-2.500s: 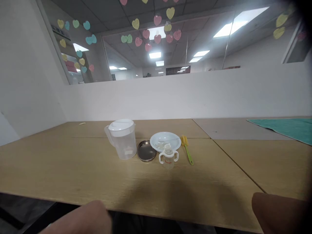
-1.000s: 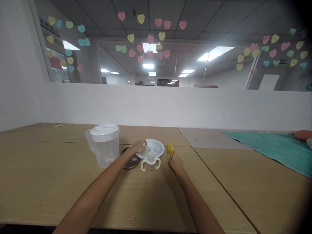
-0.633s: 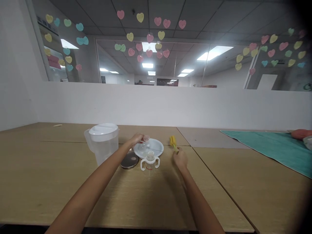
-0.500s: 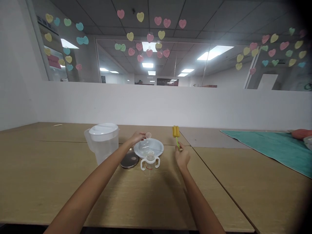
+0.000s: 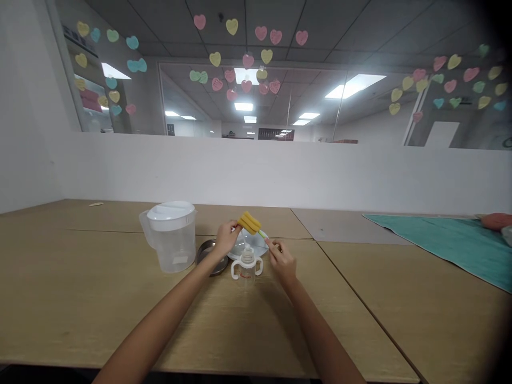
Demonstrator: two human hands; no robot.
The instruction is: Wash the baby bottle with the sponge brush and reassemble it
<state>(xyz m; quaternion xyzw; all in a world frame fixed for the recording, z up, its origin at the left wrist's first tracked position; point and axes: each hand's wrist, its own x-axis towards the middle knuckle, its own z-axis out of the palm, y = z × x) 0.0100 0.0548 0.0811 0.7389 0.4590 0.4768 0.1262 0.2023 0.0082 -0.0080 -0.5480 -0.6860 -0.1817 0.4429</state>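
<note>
My right hand (image 5: 283,261) is closed around the green handle of a sponge bottle brush (image 5: 249,223), which points up and left. Its yellow sponge head is tilted above the bowl, right at the fingertips of my left hand (image 5: 227,237). My left hand is pinched closed; the small clear round bottle part it held half a second ago is mostly hidden behind the sponge. Below the brush is a white bowl (image 5: 264,248) with clear pieces in it. In front of the bowl stands a clear baby bottle (image 5: 247,271) upright, with two white handles and no cap.
A lidded clear plastic pitcher (image 5: 176,248) stands left of a round metal dish (image 5: 218,265), which my left forearm partly covers. A green cloth (image 5: 448,240) lies at the far right. A white wall (image 5: 240,170) rises behind the wooden table (image 5: 100,288).
Both hands came in and took hold: the right lifted the brush, the left the clear part from the bowl. Since then the brush has swung left until its sponge meets my left fingers.
</note>
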